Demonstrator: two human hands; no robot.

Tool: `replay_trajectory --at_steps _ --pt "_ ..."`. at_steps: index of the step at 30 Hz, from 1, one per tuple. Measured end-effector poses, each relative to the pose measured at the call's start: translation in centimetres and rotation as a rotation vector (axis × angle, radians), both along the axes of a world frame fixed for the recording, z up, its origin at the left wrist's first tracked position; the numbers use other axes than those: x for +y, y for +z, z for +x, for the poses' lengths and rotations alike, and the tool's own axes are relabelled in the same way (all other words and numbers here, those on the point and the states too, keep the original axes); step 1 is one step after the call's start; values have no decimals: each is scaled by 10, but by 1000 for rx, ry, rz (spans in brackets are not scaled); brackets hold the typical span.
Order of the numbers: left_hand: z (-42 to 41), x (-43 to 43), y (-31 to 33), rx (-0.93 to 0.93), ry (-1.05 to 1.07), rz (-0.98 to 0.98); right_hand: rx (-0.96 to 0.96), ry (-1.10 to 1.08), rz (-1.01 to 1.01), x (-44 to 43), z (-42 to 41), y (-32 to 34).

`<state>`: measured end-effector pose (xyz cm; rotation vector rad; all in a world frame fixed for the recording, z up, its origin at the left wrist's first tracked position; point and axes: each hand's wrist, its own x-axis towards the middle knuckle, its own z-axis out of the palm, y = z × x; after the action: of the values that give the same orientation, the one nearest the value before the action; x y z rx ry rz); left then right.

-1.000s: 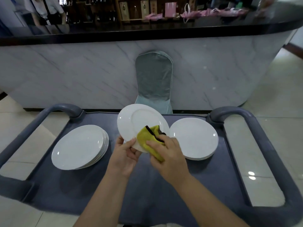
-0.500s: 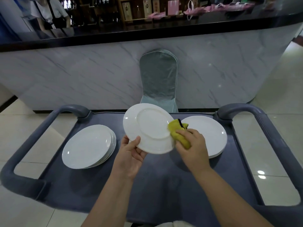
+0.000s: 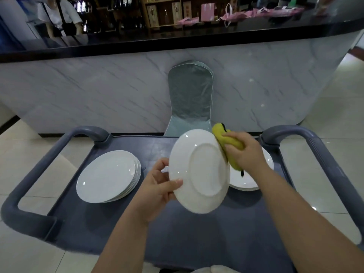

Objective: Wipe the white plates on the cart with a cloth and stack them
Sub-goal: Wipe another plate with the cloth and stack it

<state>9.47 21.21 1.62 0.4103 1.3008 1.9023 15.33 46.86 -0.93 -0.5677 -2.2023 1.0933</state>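
Note:
My left hand point(image 3: 157, 191) grips a white plate point(image 3: 199, 171) by its left rim, tilted so its underside faces me, above the grey cart point(image 3: 177, 229). My right hand point(image 3: 244, 152) holds a yellow cloth point(image 3: 228, 142) against the plate's hidden far side at its right edge. A stack of white plates point(image 3: 107, 175) lies on the cart's left. Another stack point(image 3: 248, 180) sits on the right, mostly hidden behind the held plate and my right arm.
The cart has raised grey handles on the left point(image 3: 25, 186) and the right point(image 3: 319, 154). Beyond it a covered chair point(image 3: 190, 99) stands against a marble-fronted counter point(image 3: 98, 85). A person point(image 3: 59, 18) stands behind the counter at top left.
The plate has been turned from face-up to underside towards me. My right hand with the cloth has moved from the plate's near face round to its far right edge.

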Motion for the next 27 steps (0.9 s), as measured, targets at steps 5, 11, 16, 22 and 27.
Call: replay_trajectory --at_steps 5,11,16,22,27 --pt "4 11 -6 83 24 -53 239 493 574 -72 -22 50" --pt "2 1 -10 39 58 -57 43 400 432 -61 -25 37" --pt "0 -4 -15 5 81 -11 149 437 632 -90 -23 30" --pt "0 -7 -16 -16 131 3 32 508 507 -83 -44 46" --pt "0 -7 -23 -243 250 134 -197 117 -54 -31 -38 21"
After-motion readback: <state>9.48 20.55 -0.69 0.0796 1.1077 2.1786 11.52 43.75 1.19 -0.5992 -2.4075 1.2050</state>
